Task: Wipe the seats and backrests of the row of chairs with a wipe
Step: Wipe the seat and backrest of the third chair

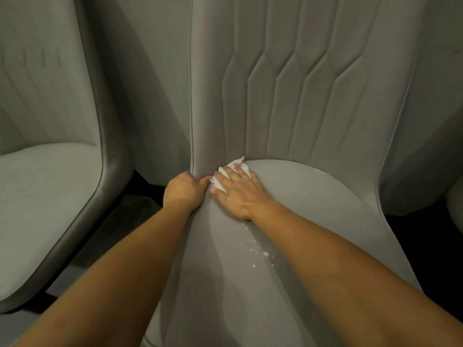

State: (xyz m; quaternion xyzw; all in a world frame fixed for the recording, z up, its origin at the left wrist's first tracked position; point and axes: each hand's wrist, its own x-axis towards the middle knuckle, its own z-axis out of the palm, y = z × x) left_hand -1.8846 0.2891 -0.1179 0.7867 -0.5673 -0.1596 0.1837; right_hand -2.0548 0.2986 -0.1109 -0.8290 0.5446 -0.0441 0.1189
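A grey upholstered chair fills the middle of the view, with a smooth seat (313, 209) and a quilted backrest (313, 83). My right hand (240, 194) lies flat on the seat's back left corner and presses a crumpled white wipe (231, 172) into the crease where seat meets backrest. My left hand (184, 191) grips the chair's left side edge (192, 146) with curled fingers, right beside the wipe. Small white crumbs (255, 251) of wipe lie scattered on the seat under my right forearm.
A second grey chair (50, 196) of the same kind stands to the left, separated by a dark gap of floor (105, 234). The edge of another chair (456, 204) shows at the far right.
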